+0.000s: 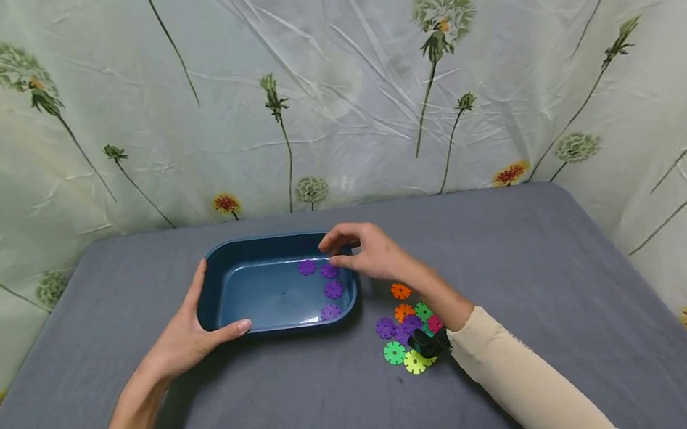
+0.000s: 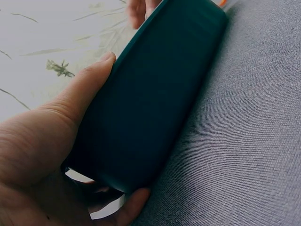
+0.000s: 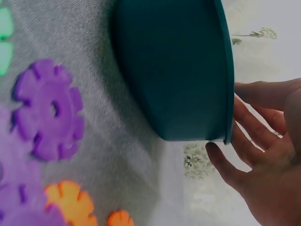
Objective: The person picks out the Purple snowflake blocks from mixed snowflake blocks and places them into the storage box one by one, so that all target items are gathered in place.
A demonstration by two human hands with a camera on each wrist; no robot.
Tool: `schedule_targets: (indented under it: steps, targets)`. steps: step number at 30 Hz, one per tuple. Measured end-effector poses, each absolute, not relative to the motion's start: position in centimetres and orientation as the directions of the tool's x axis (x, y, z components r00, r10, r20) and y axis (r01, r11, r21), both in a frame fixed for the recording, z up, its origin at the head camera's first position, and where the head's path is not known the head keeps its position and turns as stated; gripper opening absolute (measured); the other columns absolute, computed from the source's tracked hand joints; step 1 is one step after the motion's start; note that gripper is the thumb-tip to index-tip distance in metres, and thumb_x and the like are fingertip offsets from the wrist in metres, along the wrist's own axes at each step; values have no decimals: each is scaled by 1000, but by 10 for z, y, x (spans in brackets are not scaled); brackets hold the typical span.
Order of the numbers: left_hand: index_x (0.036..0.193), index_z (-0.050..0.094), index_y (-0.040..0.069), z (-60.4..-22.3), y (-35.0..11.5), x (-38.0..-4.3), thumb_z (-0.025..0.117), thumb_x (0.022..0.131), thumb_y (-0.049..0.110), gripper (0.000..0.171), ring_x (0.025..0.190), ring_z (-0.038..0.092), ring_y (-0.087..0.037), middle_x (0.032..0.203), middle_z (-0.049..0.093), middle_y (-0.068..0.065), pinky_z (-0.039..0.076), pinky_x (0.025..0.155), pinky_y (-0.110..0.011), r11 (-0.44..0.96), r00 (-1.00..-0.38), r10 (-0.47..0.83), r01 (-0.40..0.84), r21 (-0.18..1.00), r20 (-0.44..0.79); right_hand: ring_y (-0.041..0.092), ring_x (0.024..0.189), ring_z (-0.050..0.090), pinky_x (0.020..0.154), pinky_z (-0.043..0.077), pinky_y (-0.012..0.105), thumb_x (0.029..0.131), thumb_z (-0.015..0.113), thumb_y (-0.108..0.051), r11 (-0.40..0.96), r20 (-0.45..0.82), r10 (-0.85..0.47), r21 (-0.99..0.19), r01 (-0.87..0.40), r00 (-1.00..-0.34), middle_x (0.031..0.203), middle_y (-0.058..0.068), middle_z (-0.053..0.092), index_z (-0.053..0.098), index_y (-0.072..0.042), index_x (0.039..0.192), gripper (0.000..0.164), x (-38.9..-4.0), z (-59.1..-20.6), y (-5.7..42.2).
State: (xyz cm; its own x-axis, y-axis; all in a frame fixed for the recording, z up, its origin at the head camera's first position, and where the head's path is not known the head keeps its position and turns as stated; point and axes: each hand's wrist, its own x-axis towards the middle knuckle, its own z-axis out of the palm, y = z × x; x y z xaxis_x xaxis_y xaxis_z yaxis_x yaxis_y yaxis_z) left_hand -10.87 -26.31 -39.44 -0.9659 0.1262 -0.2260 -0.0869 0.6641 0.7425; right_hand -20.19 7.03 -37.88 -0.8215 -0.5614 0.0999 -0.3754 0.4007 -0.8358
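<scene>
A blue plastic tray (image 1: pixel 267 328) rests on the grey cloth, with several purple notched discs (image 1: pixel 333 289) in its right part. My left hand (image 1: pixel 185 335) grips the tray's left end, thumb along the near rim and the other fingers round the far side; the left wrist view shows the thumb (image 2: pixel 94 77) against the tray wall. Over the tray's right rim hovers my right hand (image 1: pixel 368 251), thumb and index finger apart just above a purple disc (image 1: pixel 329 271). In the right wrist view, the rim partly hides its fingertips.
Right of the tray, under my right forearm, lies a loose cluster of notched discs: orange (image 1: pixel 400 291), purple (image 1: pixel 386 328), green (image 1: pixel 394 352), yellow (image 1: pixel 415 362) and pinkish red (image 1: pixel 434 323). A flower-printed curtain (image 1: pixel 338 83) hangs behind the table (image 1: pixel 320 423).
</scene>
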Motion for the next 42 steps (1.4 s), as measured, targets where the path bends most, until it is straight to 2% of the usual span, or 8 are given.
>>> schedule_targets:
  steps: [4,8,16,22,25,31,36,42]
  targets:
    - [164,-22,35,-395,-264,-109,84,86,46,132,156,8,-59,175,-10,-21,24,112,-81,662,-965,128,-90,744,-230,31,113,68,107,51,55,97,72,-5,369,130,-554,-847,-382,-822,122,19,72,71,-1,121,25,-198,-380,79]
    - [164,-22,36,-396,-266,-107,83,86,46,131,156,9,-59,176,-10,-20,25,111,-81,664,-964,131,-89,742,-233,30,111,68,103,54,52,97,71,-4,339,169,-546,-851,-401,-821,121,19,72,71,0,120,23,-195,-383,86]
    - [164,-22,35,-399,-269,-106,84,86,45,132,156,10,-59,175,-9,-21,25,112,-81,672,-967,121,-87,735,-225,28,108,69,98,57,48,97,72,-6,334,219,-520,-837,-433,-826,117,14,71,73,-1,117,20,-190,-386,97]
    - [164,-22,34,-399,-268,-106,84,86,45,132,156,9,-59,175,-10,-22,24,112,-81,669,-965,124,-92,737,-232,25,107,69,97,57,46,97,72,-7,357,203,-502,-837,-415,-841,114,10,72,74,-5,115,18,-185,-387,107]
    - [164,-22,34,-399,-267,-105,84,86,45,132,156,9,-60,175,-9,-22,24,112,-81,670,-964,124,-94,737,-236,26,107,69,96,57,46,98,72,-8,365,197,-492,-837,-407,-848,115,13,72,74,-6,115,17,-182,-388,113]
    - [164,-22,34,-399,-264,-106,84,86,44,132,156,8,-59,175,-10,-21,23,113,-81,662,-963,124,-98,743,-237,29,109,68,98,55,50,100,69,-8,386,169,-466,-844,-372,-868,119,20,72,72,-1,117,19,-180,-392,129]
    - [164,-22,34,-398,-264,-108,84,86,44,132,156,7,-59,175,-11,-20,22,113,-81,660,-965,134,-83,747,-225,32,110,68,99,55,52,101,68,-7,392,151,-438,-855,-339,-886,119,19,73,71,2,118,20,-179,-395,144]
    - [165,-22,32,-397,-264,-110,84,86,45,132,156,7,-59,175,-11,-21,22,113,-81,665,-967,138,-70,744,-215,25,108,69,95,57,38,100,68,-8,417,147,-421,-845,-336,-895,119,20,73,72,-1,117,19,-178,-396,167]
